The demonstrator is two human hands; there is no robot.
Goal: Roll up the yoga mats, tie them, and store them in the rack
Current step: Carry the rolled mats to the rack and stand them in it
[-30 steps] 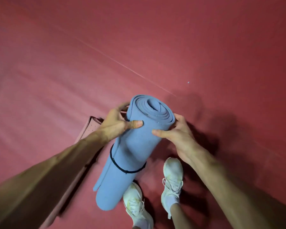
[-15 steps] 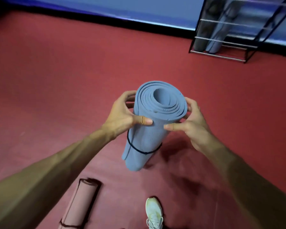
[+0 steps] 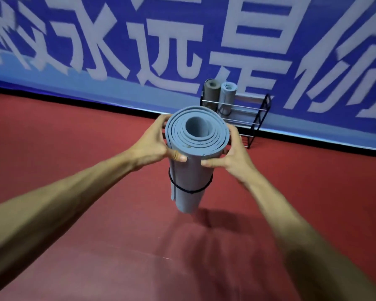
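Note:
I hold a rolled blue yoga mat (image 3: 191, 179) upright in front of me, clear of the floor, its spiral end facing up. A black tie (image 3: 190, 190) circles it below my hands. My left hand (image 3: 154, 144) grips the roll's upper left side, thumb across the front. My right hand (image 3: 234, 155) grips the upper right side the same way. Ahead stands a black wire rack (image 3: 252, 114) against the wall, with a grey rolled mat (image 3: 211, 93) and a light blue rolled mat (image 3: 227, 95) standing upright at its left end.
Red floor (image 3: 74, 159) stretches between me and the rack. A blue banner wall (image 3: 117, 40) with large white characters closes off the far side. The rack's right part holds nothing that I can see.
The view has lifted from the floor to the wall and rack, which look nearer. The pink rolled mat and my shoes have dropped out of view. Both hands keep their grip.

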